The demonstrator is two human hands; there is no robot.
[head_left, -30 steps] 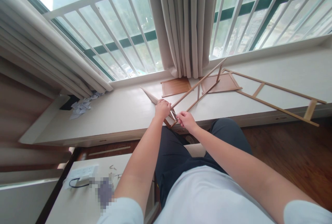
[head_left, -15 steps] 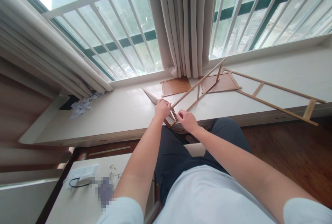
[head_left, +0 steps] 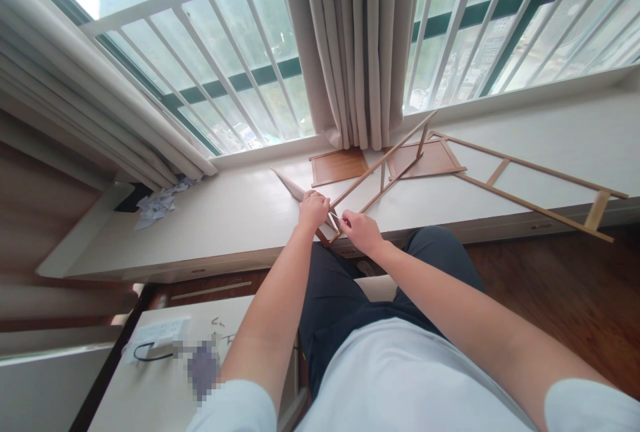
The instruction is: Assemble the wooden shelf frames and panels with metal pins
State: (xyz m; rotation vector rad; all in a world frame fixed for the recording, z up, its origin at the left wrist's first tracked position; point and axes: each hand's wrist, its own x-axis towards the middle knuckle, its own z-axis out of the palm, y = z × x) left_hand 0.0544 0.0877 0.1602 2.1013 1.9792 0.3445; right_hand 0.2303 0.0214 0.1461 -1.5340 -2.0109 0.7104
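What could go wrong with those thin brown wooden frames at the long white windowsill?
The right hand works close to the near end of the thin brown wooden frame that the left hand grips, so a slip might pinch or scrape a finger.

One end of the light-brown, ladder-shaped wooden frame seems to stick out past the front edge of the long white windowsill, so a bump could perhaps knock it onto the dark-brown floor.

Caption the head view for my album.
Left hand grips a wooden frame, right hand at its near end, by a white ledge.
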